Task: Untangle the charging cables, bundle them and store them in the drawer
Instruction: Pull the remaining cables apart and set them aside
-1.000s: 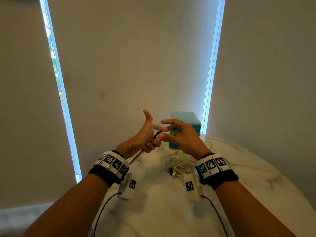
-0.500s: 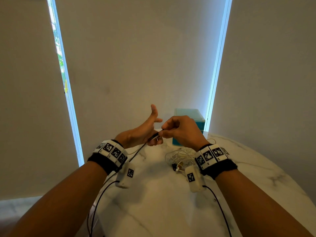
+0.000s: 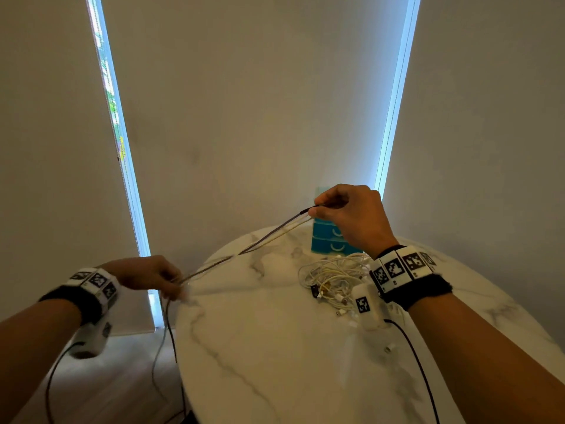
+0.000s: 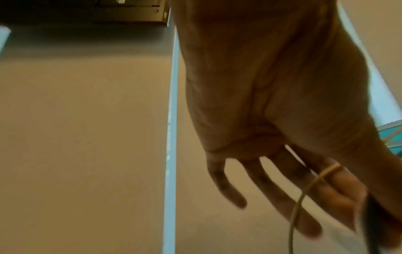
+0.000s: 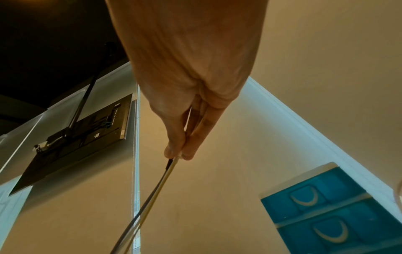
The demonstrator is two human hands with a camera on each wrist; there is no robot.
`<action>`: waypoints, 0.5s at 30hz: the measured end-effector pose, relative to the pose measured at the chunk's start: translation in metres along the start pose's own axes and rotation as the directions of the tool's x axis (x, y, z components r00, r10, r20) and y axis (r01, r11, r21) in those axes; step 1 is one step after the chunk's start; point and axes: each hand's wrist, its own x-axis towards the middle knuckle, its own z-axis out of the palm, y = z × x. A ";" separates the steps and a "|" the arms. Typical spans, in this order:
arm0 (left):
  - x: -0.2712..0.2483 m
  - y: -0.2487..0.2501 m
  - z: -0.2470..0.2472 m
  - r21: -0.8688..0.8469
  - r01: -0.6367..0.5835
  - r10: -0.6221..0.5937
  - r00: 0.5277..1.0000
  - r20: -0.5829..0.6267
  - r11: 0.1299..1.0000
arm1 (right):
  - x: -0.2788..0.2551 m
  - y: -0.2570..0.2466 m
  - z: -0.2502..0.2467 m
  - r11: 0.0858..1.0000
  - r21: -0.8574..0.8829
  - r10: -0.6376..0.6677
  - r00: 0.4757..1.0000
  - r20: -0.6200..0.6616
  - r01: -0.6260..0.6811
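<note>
Pinching the cable ends (image 3: 305, 211), the right hand (image 3: 351, 215) holds them at centre right. The left hand (image 3: 146, 275), lower left, pinches the strands (image 3: 214, 266); it should slide smoothly, keeping them taut.

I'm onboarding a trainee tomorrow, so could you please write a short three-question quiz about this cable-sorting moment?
1. True or false: both drawers of the blue drawer unit are shut.
2. Which hand pinches the cable ends of the stretched cables? A. left hand B. right hand C. neither
3. Fill in: the tangled pile of white cables lies on the ____ table.

Key: 1. True. 2. B; the left hand grips the same strands lower down, near the table's edge. 3. Marble.
</note>
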 end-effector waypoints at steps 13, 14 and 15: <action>0.014 -0.016 -0.011 0.280 0.471 -0.344 0.849 -0.401 0.837 | -0.009 -0.003 0.022 1.000 0.021 0.013 0.999 -0.037 -0.012; 0.019 -0.008 -0.006 0.257 0.438 -0.293 0.841 -0.454 0.861 | -0.012 0.002 0.020 1.000 0.016 0.022 0.999 -0.029 -0.022; 0.026 0.005 -0.002 0.198 0.354 -0.203 0.823 -0.531 0.914 | -0.015 0.006 0.018 0.999 0.015 0.029 0.999 -0.026 -0.028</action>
